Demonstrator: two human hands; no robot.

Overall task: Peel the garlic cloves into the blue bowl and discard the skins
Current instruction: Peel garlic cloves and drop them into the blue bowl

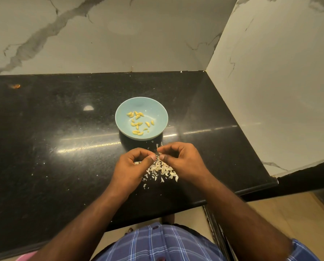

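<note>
It was a home kitchen: a polished black granite tabletop (63, 129) met white marble-veined wall tiles (119, 34) at twelve and three o'clock.

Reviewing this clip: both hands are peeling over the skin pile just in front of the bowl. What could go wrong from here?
1. The skin pile lies close to the blue bowl; flakes already sit near its rim, so skins could land among the peeled cloves.
2. Left hand and right hand pinch something too small to make out; it may slip into the pile.
3. Flakes lie scattered across the counter and may be missed at discard.
</note>
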